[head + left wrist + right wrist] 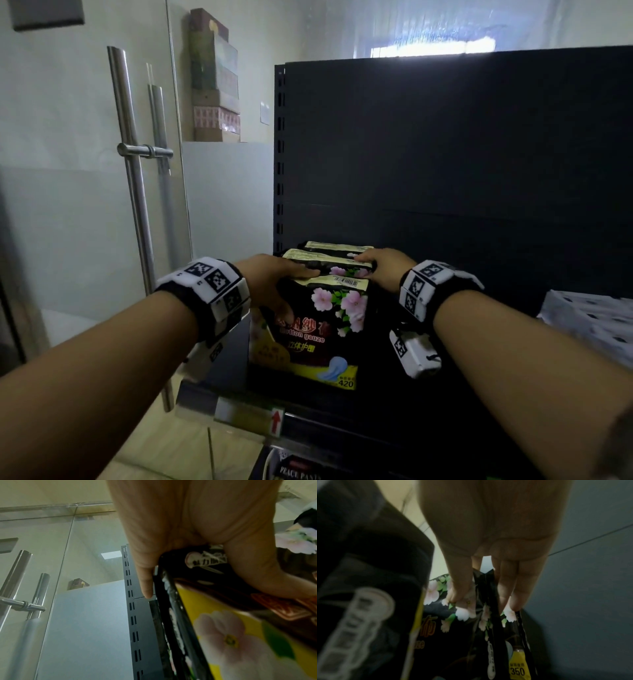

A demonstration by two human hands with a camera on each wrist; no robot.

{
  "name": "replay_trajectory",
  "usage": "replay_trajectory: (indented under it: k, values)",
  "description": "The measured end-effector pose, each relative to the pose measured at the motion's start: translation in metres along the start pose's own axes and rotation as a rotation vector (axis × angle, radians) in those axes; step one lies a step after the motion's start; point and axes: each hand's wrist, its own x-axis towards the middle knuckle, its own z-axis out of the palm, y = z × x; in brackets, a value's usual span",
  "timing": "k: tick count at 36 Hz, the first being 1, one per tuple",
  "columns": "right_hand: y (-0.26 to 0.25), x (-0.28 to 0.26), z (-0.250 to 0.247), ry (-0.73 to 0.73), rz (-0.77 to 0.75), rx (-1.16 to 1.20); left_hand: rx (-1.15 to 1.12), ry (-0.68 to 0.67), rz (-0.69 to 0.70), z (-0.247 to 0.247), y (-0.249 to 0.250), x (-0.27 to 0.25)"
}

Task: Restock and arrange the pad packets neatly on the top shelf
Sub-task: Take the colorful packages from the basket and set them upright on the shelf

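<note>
Three pad packets stand upright in a row, front to back, at the left end of the dark shelf (pixel 445 404). The left hand (pixel 270 284) grips the nearest packet (pixel 315 335), thumb over its top edge. The right hand (pixel 383 265) pinches the top right corner of the middle packet (pixel 329 263); the far packet (pixel 337 247) stands behind, near the back panel (pixel 462 144).

The left hand (pixel 197 520) grips the front pad packet (pixel 240 635) at its top corner, thumb pressed on the flowered yellow-and-dark face, a finger (pixel 146 582) lying along its side. Behind stand the slotted grey shelf upright (pixel 132 615) and a glass door (pixel 60 561) with steel handles (pixel 15 574).
</note>
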Motion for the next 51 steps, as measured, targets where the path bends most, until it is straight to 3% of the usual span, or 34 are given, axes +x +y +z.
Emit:
replay_trajectory:
  k: [14, 20, 28, 31, 34, 38, 42, 46, 51]
  values:
    - [0.008, -0.041, -0.008, -0.081, 0.138, 0.123, 0.026, 0.011, -0.019, 0.006, -0.004, 0.013]
    - [0.010, -0.079, -0.006, -0.108, 0.273, -0.010, 0.043, 0.019, 0.003, 0.006, -0.004, 0.012]
    - [0.000, -0.127, -0.012, 0.010, 0.337, 0.027, 0.160, 0.029, 0.003, 0.002, 0.005, 0.007]
    - [-0.004, -0.143, -0.010, 0.100, 0.343, 0.078, 0.131, 0.154, 0.048, 0.002, 0.020, -0.001]
    - [-0.007, -0.157, -0.005, 0.212, 0.360, 0.140, -0.016, 0.301, 0.122, 0.001, 0.039, -0.015]
    - [-0.013, -0.170, -0.001, 0.320, 0.359, 0.170, -0.136, 0.358, 0.202, 0.005, 0.066, -0.041]
    - [-0.022, -0.193, -0.005, 0.435, 0.304, 0.344, -0.298, 0.473, 0.282, 0.009, 0.096, -0.076]
    - [-0.032, -0.232, -0.004, 0.444, 0.223, 0.525, -0.437, 0.476, 0.311, 0.028, 0.128, -0.112]
    - [-0.027, -0.284, 0.025, 0.313, 0.113, 0.679, -0.595, 0.437, 0.351, 0.090, 0.158, -0.146]
